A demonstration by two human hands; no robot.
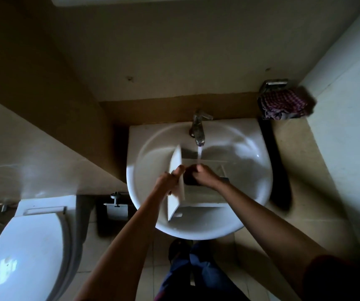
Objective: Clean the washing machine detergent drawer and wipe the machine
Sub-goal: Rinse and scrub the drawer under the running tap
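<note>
The white detergent drawer [207,198] lies in the white wash basin [144,135], its flat front panel standing up at the left. My left hand [170,178] grips the top edge of that front panel. My right hand [203,175] is curled round a dark object, too dim to identify, and presses it inside the drawer. Water runs from the chrome tap [199,129] onto the drawer just beyond my right hand. The washing machine is out of view.
A checked cloth [283,104] hangs from a metal holder on the wall at the back right. A white toilet [27,253] with its lid down stands at the left, a paper holder [117,208] beside it. My legs stand under the basin.
</note>
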